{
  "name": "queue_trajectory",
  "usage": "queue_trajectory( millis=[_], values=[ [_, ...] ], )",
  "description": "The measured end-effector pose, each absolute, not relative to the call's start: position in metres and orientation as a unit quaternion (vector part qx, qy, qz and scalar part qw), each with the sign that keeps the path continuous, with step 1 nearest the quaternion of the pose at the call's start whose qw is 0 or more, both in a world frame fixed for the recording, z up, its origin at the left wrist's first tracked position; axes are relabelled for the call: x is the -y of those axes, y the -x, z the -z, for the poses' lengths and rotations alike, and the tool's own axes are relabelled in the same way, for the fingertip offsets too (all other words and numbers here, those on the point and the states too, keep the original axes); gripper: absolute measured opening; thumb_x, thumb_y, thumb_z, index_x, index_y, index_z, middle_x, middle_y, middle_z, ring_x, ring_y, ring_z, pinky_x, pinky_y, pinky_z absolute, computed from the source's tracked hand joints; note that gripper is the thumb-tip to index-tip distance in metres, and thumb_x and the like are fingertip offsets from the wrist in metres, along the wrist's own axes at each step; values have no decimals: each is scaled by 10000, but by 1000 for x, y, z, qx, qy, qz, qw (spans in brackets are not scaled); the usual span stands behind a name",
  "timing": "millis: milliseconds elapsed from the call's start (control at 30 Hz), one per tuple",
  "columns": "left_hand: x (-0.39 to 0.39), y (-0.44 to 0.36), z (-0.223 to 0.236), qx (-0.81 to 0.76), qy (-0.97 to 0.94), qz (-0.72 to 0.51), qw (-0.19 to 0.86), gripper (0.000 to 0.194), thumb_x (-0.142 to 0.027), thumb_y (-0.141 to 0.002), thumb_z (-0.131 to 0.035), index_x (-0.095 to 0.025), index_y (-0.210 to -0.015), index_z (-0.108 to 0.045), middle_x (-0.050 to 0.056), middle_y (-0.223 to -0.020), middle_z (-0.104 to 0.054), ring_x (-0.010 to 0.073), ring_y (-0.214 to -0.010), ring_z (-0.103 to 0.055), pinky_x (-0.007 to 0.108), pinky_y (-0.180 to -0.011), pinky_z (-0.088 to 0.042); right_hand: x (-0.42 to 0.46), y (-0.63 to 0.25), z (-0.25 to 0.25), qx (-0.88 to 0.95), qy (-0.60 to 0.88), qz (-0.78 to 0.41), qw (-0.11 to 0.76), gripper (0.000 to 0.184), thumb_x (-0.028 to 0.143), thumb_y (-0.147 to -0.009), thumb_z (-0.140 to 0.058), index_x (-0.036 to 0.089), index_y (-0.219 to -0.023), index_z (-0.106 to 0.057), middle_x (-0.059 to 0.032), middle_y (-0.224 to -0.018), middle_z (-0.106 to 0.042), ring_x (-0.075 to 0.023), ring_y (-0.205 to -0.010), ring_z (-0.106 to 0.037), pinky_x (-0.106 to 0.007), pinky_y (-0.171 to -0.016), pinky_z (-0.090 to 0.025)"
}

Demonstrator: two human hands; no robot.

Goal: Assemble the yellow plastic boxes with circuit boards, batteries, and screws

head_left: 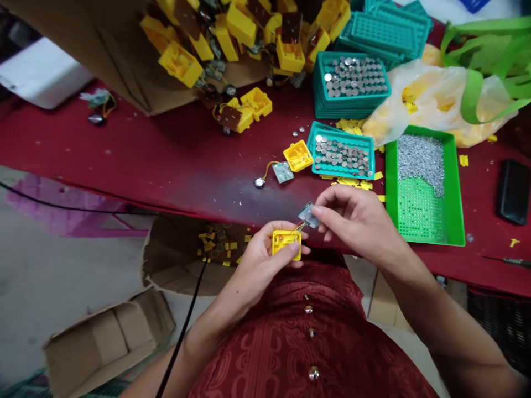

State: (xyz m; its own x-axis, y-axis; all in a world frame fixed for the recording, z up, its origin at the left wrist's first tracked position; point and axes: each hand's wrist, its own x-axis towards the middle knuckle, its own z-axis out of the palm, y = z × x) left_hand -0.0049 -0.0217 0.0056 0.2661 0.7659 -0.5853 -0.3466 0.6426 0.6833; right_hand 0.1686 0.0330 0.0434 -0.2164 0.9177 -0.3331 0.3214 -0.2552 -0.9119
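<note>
My left hand point(269, 251) is closed round a small yellow plastic housing point(285, 239), its open side facing up. In a pinch between thumb and fingers, my right hand point(348, 218) holds a small circuit board point(309, 214) just above and to the right of the housing. Thin coloured wires run from the board down to the housing. Farther back on the table lies another yellow housing point(298, 156) with a circuit board point(283, 172) and a round silver part point(259, 183) on a yellow wire.
A teal tray point(343, 174) of round metal discs lies behind my hands, with stacked teal trays point(348, 108) beyond. On the right are a green tray point(458, 221) of small screws and a black phone-like object point(513, 190). Yellow housings point(240, 25) pile up by a cardboard box point(103, 44).
</note>
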Motion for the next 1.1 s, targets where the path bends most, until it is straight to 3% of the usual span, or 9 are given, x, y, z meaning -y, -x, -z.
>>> queue_trajectory(
  millis=[133,300,500,733,967,1100],
  values=[
    [21,4,-1,-457,-156,-391,784,277,-274,-781,-771,-167,-987,-621,26,-907,-687,140,-745,-672,248,-626,-579,-15,-151,-52,681,519,-409,315,72,202,-897,-623,161,-838,-626,3,-780,-660,-83,-704,-630,-202,-639,-520],
    [23,16,2,-379,-77,-430,816,313,-98,-668,-755,-174,-964,-685,17,-862,-715,137,-773,-668,228,-707,-547,8,-140,-51,808,386,-271,353,81,66,-891,-604,119,-922,-657,-39,-909,-692,-73,-871,-633,-167,-819,-516],
    [21,35,-5,-297,-42,-399,867,417,-174,-616,-704,-144,-1032,-703,106,-1068,-760,226,-929,-708,316,-822,-552,23,-142,-49,830,358,-299,305,168,137,-939,-522,151,-865,-671,-27,-862,-691,-84,-800,-644,-173,-755,-538],
    [18,24,-18,-386,-105,-366,840,295,-91,-711,-728,-177,-990,-680,52,-972,-758,162,-815,-707,251,-735,-542,25,-144,-60,801,393,-383,237,254,200,-956,-471,183,-738,-601,-6,-777,-690,-103,-712,-642,-206,-647,-534],
    [12,22,-22,-389,-99,-361,842,400,-30,-723,-733,-170,-1095,-692,14,-842,-735,88,-688,-663,164,-646,-526,22,-154,-60,841,410,-243,256,179,137,-956,-495,160,-911,-667,-32,-880,-715,-110,-805,-668,-198,-762,-552],
    [12,23,-22,-359,-80,-340,865,370,-154,-754,-713,-168,-1123,-709,43,-941,-725,148,-783,-678,254,-687,-597,15,-153,-63,821,457,-231,253,105,97,-893,-590,156,-863,-671,-12,-819,-709,-104,-766,-664,-195,-709,-526]
  ],
)
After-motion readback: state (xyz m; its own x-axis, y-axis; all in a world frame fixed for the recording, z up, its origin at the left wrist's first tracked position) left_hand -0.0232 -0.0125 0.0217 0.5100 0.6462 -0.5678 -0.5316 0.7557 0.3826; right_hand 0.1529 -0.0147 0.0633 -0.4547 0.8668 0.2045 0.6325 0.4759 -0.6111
